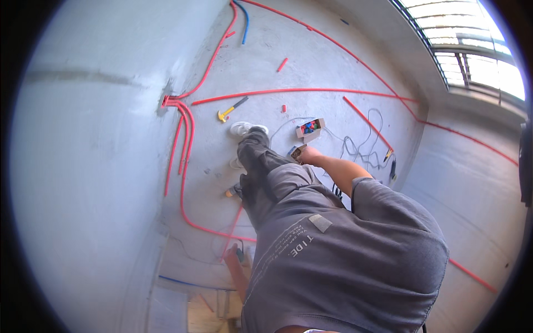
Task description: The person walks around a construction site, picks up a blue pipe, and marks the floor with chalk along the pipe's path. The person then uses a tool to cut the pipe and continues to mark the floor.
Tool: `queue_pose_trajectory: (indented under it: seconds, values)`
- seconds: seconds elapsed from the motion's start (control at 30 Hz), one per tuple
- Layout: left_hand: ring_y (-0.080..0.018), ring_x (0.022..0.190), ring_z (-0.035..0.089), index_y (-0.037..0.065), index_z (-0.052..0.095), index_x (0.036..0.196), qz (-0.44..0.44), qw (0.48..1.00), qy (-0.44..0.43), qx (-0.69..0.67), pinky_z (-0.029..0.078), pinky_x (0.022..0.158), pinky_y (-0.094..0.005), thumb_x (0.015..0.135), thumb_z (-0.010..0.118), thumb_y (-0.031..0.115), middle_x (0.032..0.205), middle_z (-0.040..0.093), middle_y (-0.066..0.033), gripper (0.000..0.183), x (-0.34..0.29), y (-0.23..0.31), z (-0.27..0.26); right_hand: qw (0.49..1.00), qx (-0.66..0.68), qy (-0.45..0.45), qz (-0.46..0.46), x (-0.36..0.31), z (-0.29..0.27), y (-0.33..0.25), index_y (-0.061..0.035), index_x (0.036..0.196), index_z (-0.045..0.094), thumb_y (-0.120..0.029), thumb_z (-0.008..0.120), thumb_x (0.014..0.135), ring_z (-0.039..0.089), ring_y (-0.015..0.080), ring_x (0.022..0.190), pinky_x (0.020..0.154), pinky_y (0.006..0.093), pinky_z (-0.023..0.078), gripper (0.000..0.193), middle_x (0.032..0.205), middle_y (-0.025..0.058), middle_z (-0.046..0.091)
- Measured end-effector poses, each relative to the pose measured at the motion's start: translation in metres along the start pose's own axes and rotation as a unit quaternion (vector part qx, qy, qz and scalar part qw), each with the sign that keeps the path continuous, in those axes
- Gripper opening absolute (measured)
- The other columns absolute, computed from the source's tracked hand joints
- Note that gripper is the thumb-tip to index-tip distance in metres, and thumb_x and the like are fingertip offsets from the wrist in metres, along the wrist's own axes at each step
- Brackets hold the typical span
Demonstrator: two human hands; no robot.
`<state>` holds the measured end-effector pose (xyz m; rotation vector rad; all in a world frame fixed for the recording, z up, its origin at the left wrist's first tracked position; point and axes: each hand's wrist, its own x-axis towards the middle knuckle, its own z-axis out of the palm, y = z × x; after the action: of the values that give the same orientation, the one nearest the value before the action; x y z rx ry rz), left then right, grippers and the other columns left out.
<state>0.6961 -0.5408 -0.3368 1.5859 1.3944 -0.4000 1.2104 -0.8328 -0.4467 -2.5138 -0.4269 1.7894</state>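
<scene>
My right hand [310, 156] is closed on a small open cardboard box [296, 152] beside my right thigh; small pieces inside are too fine to name. My left hand [233, 254], low on the left, is blurred, with its fingers curled at a dark object [240, 255] whose kind I cannot make out. A smeared red pipe [234, 228] runs past that hand; whether it is held does not show. Another open box [310, 130] with red, blue and green pieces stands on the floor beyond my right hand.
A yellow hammer [222, 116] with a dark grip lies by my white shoe [242, 129]. Red pipes [300, 90] cross the floor and bend into a wall box [166, 101] at left. Grey cable [355, 150] lies tangled at right, near a yellow-handled tool [388, 155].
</scene>
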Motion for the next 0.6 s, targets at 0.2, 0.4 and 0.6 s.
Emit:
queue_pose_trajectory:
  seconds: [0.2, 0.4, 0.6]
  values:
    - [-0.0208, 0.073, 0.064, 0.011, 0.072, 0.102, 0.133, 0.971, -0.065, 0.188, 0.049, 0.068, -0.0336, 0.086, 0.065, 0.023, 0.085, 0.070, -0.0143, 0.022, 0.031, 0.019, 0.005, 0.990, 0.130, 0.014, 0.044, -0.004, -0.040, -0.012, -0.0015, 0.084, 0.071, -0.033, 0.066, 0.075, 0.067, 0.0274, 0.070, 0.066, 0.0390, 0.054, 0.033, 0.077, 0.0156, 0.069]
    - [-0.0117, 0.068, 0.058, 0.000, 0.068, 0.090, -0.136, 0.969, 0.025, -0.204, 0.045, 0.062, -0.0281, 0.081, 0.067, 0.020, 0.075, 0.062, -0.0023, 0.022, 0.016, 0.214, 0.014, 0.972, 0.230, 0.020, 0.049, 0.033, -0.096, -0.020, -0.0019, 0.087, 0.067, -0.028, 0.067, 0.082, 0.058, 0.0195, 0.051, 0.039, 0.0368, 0.044, 0.027, 0.072, 0.0097, 0.065]
    - [-0.0111, 0.057, 0.054, 0.000, 0.066, 0.086, -0.201, 0.922, 0.074, -0.323, 0.043, 0.050, -0.0280, 0.081, 0.066, 0.020, 0.069, 0.059, -0.0017, 0.020, -0.015, 0.161, 0.063, 0.954, -0.205, 0.023, -0.218, 0.104, -0.148, -0.039, -0.0058, 0.107, 0.067, -0.020, 0.070, 0.078, 0.066, 0.0163, 0.087, 0.067, 0.0313, 0.055, 0.033, 0.098, 0.0058, 0.069]
